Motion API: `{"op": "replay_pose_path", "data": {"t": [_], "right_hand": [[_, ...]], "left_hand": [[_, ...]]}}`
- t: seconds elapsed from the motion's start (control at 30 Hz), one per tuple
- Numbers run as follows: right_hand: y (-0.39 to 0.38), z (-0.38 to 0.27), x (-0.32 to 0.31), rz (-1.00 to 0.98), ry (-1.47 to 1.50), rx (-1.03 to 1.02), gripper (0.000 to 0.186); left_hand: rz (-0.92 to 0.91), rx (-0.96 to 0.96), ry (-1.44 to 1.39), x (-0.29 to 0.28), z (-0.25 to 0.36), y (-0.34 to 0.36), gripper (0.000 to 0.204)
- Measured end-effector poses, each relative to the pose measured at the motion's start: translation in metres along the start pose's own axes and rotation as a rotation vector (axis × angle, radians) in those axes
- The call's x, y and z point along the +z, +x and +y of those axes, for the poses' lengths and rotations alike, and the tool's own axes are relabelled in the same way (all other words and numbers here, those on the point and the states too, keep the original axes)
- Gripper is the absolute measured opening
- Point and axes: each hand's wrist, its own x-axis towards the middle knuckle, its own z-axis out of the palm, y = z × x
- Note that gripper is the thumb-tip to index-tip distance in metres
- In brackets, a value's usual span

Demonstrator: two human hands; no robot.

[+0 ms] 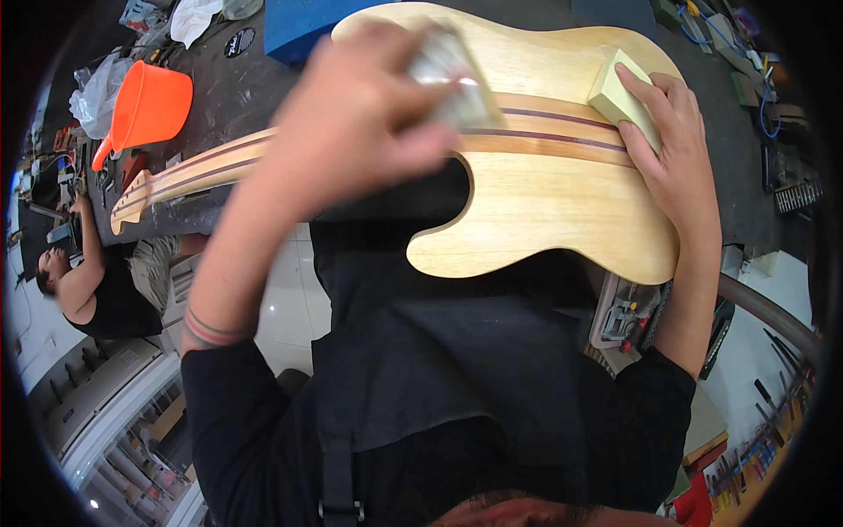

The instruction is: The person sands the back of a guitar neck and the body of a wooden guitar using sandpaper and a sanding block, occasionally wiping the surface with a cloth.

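Observation:
A pale wooden electric guitar body (536, 193), with darker stripes along its middle, lies across the bench in front of me. Its long neck (206, 164) runs off to the left and ends in a headstock. My left hand (369, 114), smeared by motion, is over the upper part of the body and grips a whitish, partly see-through thing (457, 83) too blurred to name. At the right end of the body, my right hand (672, 132) is closed round a pale yellow block (612, 95), which rests against the wood.
An orange plastic dipper (154, 104) stands on the dark bench (237, 92) at left, beside a clear plastic bag (104, 95). Behind the guitar sits a blue block (299, 31). Cables and tools line the right edge. Another person (97, 281) is at far left.

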Motion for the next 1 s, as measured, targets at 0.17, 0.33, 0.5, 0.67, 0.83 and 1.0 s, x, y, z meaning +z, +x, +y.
{"op": "replay_pose_path", "data": {"t": [0.17, 0.33, 0.5, 0.67, 0.83, 1.0], "right_hand": [[-0.006, 0.001, 0.002, 0.035, -0.01, -0.007, 0.055], [-0.001, -0.002, -0.001, 0.004, 0.009, 0.017, 0.055], [-0.006, 0.002, 0.002, 0.029, -0.02, 0.007, 0.055], [0.0, -0.002, 0.0, -0.008, 0.009, 0.007, 0.055], [-0.005, -0.001, 0.005, 0.036, -0.023, 0.003, 0.057], [-0.004, 0.0, 0.0, 0.017, 0.03, -0.005, 0.058]], "left_hand": [[-0.01, 0.075, -0.113, 0.006, 0.023, 0.0, 0.059], [0.011, 0.052, -0.127, 0.017, 0.048, 0.007, 0.055], [-0.028, 0.009, -0.06, 0.004, -0.003, 0.005, 0.051], [-0.005, 0.106, -0.25, 0.025, 0.072, 0.006, 0.055], [0.071, -0.048, 0.019, 0.007, -0.006, 0.008, 0.05], [-0.013, 0.183, -0.323, 0.028, 0.09, 0.0, 0.055]]}}
